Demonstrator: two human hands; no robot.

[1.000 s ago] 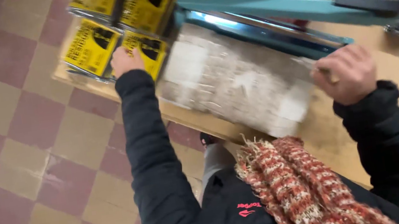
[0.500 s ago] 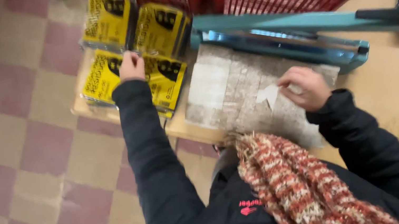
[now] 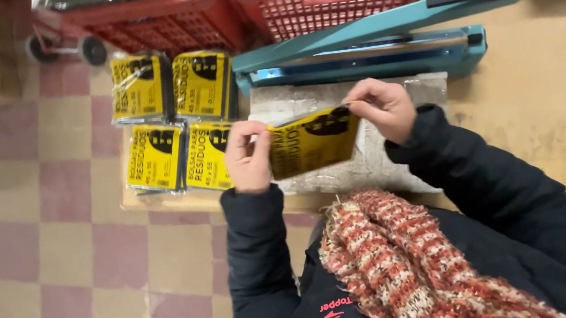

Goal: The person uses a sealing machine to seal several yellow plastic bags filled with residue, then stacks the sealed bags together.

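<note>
Both hands (image 3: 317,135) pinching one yellow packet (image 3: 312,141) beside four stacked yellow packets (image 3: 174,119).

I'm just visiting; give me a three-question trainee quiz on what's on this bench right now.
1. True or false: both hands hold the yellow packet.
2. How many yellow packets lie flat in the group at the bench's left end?
3. The teal heat sealer has its arm: A raised, B pressed down.

Key: 1 true, the left hand and right hand pinch its ends. 2 four. 3 A.
</note>
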